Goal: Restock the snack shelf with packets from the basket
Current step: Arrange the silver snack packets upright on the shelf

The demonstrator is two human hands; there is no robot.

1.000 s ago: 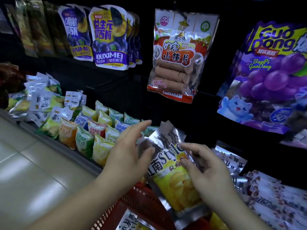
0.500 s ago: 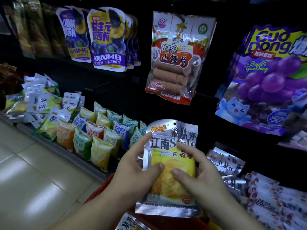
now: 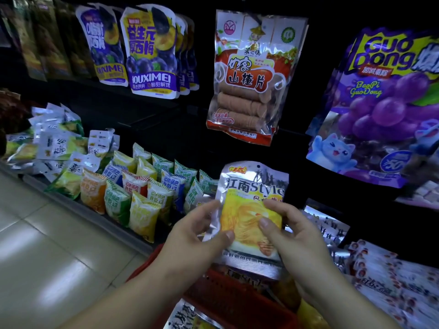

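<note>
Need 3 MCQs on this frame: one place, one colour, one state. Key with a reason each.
1. Where is the chip packet?
A. on the floor
B. over the basket
C. on a top peg

2. Basket colour?
A. red
B. blue
C. green

3. How is the packet held?
A. lying loose
B. hanging from a hook
C. gripped by left hand and right hand

Key:
1 B, the basket shows just below the packet.
2 A, its mesh wall is red.
3 C, a thumb presses the packet's front from each side.
</note>
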